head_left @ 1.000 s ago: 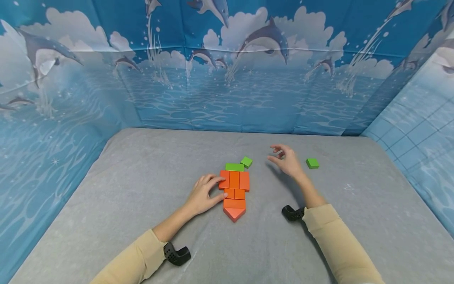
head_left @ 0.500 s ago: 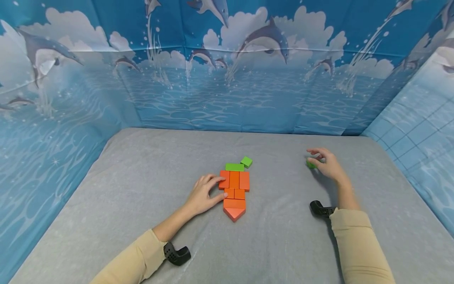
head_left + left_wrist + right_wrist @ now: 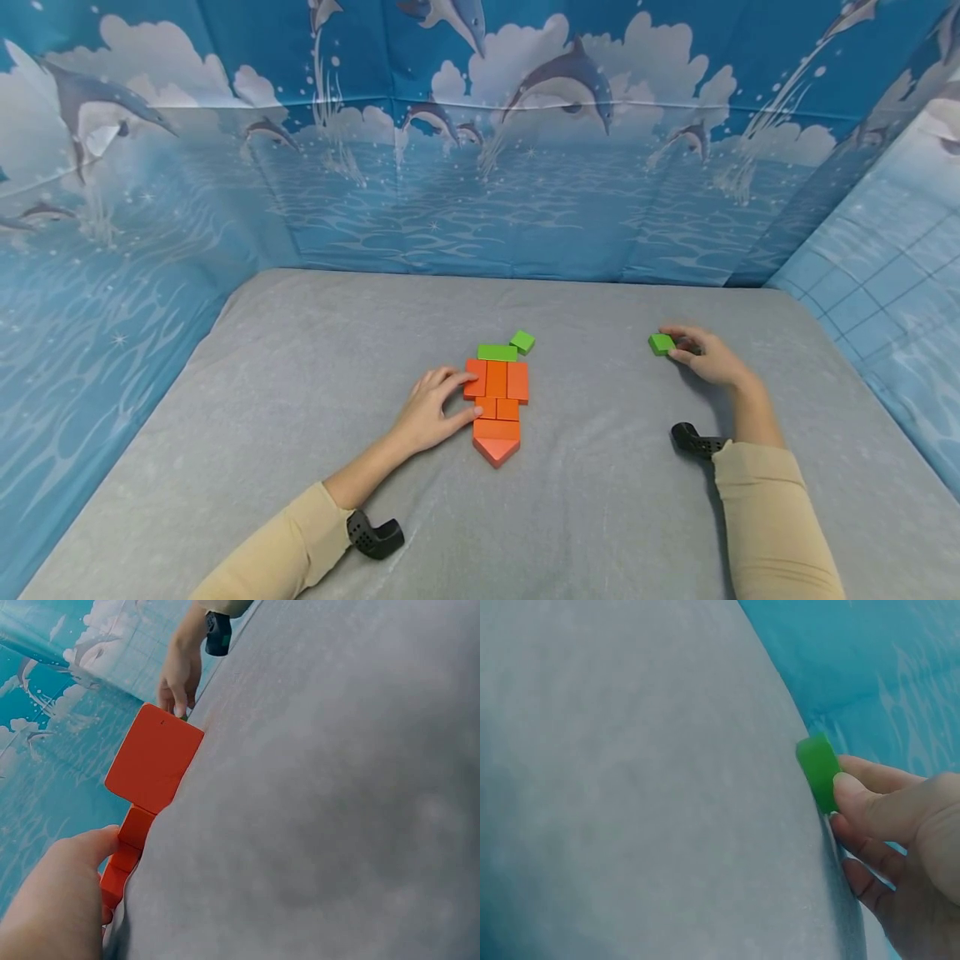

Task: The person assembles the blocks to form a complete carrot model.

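Observation:
In the head view my left hand (image 3: 431, 410) lies along the left side of a flat figure of orange blocks. Its index fingertip touches an upper orange block (image 3: 475, 379), and its thumb rests against a small orange block (image 3: 486, 408). An orange pointed block (image 3: 497, 452) forms the near end. A long green block (image 3: 497, 353) lies across the far end, with a tilted green block (image 3: 522, 341) at its right corner. Far to the right, my right hand (image 3: 708, 358) pinches the right end of another green block (image 3: 820, 772) between thumb and index finger; that block sits on the cloth.
Grey cloth (image 3: 300, 350) covers the tabletop. A blue dolphin-printed curtain (image 3: 480, 208) rises behind it and along both sides. Each wrist carries a black device, such as the left wrist device (image 3: 375, 536).
My right hand has moved right, from beside the figure to the far green block, then slid to that block's right end. The left hand and the orange figure stay in place.

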{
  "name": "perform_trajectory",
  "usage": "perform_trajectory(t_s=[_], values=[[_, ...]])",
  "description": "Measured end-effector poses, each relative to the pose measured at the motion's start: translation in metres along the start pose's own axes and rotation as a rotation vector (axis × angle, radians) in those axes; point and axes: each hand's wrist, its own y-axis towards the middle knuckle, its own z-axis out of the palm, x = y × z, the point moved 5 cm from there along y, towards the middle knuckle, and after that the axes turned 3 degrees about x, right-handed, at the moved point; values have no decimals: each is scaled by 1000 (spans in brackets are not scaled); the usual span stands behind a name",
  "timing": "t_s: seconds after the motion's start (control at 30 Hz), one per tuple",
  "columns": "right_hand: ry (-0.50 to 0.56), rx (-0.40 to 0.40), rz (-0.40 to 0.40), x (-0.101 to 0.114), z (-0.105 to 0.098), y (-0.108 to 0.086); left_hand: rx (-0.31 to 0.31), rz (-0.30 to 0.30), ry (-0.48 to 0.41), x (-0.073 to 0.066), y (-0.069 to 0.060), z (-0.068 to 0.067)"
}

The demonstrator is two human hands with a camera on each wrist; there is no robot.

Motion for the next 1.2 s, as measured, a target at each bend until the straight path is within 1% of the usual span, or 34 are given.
perform_trajectory(t_s=[0.13,0.3,0.4,0.5,0.6,0.7,0.83,1.0,1.2], values=[[-21,-7,4,-1,0,0,2,-1,-2,0,0,0],[-46,-26,27,-2,0,1,12,-2,-3,0,0,0],[-72,-42,40,1,0,3,10,-1,-11,-1,-1,-1],[-94,-44,53,9,1,8,10,-1,-11,-2,0,-1],[-86,-31,53,22,3,17,8,-2,-5,-2,0,-1],[-61,-36,18,40,7,30,7,-2,-2,-2,0,-1],[-8,-42,-52,67,17,48,7,-1,-4,-2,0,-1],[25,-11,-136,100,38,69,3,1,-7,-3,0,-2],[36,42,-235,136,70,88,11,-7,-1,-2,0,-1]])
